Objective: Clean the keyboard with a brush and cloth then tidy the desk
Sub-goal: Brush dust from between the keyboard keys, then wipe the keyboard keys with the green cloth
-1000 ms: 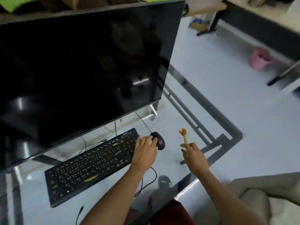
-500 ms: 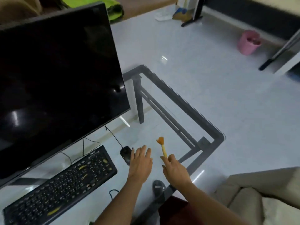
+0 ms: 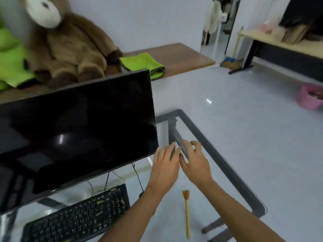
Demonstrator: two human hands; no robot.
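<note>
Keyboard (image 3: 78,215) sits at the near left of the glass counter (image 3: 227,165), tucked under the dark monitor (image 3: 75,133), and nobody is touching it. Brush (image 3: 187,213) lies on the glass just to its right, slim pale handle pointing toward the person, orange bristle tuft at the far end. Both hands are up and reaching forward over the glass: left hand (image 3: 164,166) and right hand (image 3: 195,161) side by side, fingers spread and loose, gripping nothing that I can see, though the picture is blurred around the fingertips. Green cloth (image 3: 141,64) waits folded on the wooden shelf (image 3: 183,56) behind the monitor, next to the brown stuffed toy (image 3: 66,48), well apart from the hands.

My read: the cloth comes next, and it looks soft, light and floppy. It should bunch easily, so a pinch at a folded edge or a whole-hand scoop on top would lift it without trouble. The reach goes past the monitor's corner, so a sleeve or wrist could knock the screen. The brush looks thin, stiff and very light; it could roll or skid on the slick glass if nudged. The keyboard looks rigid and fairly light, trailing a cable (image 3: 138,179), so hold it by an end edge if wiping shifts it.
</note>
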